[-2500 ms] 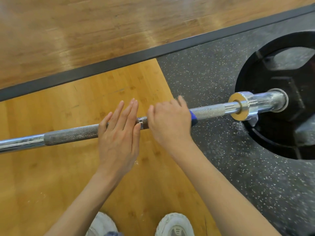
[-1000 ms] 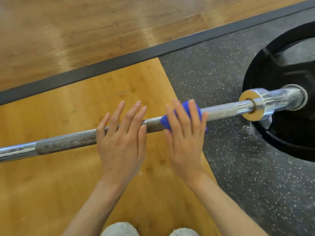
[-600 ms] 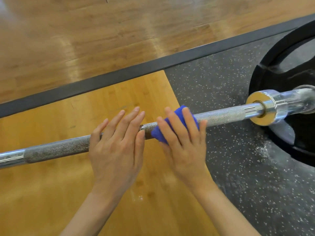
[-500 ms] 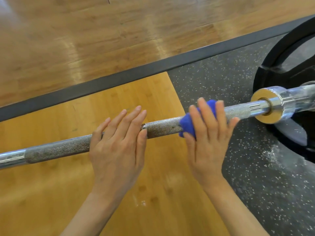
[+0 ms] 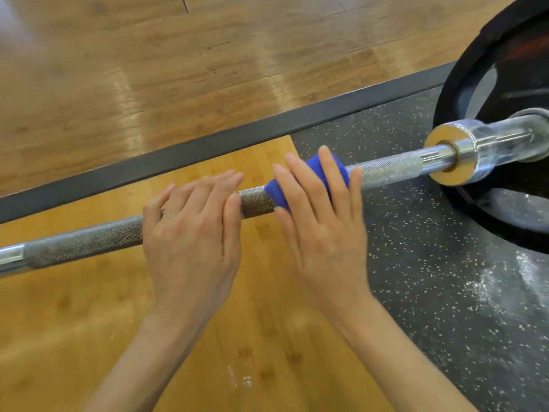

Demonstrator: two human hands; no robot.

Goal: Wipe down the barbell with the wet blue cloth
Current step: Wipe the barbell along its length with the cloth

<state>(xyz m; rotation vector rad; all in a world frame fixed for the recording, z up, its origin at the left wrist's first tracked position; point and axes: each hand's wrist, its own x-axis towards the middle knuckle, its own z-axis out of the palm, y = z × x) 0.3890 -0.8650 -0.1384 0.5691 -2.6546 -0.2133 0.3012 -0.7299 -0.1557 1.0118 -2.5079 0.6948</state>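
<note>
Barbell [image 5: 89, 242]: blue cloth [image 5: 312, 171] mostly hidden, apparently under right hand [image 5: 323, 230].

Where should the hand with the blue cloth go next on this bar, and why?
Probably slide the right hand and cloth along the bar toward the collar. The cloth sits mid-knurl, with a bare stretch of knurling between it and the collar. The left hand rests flat on the bar, seemingly steadying it.
</note>
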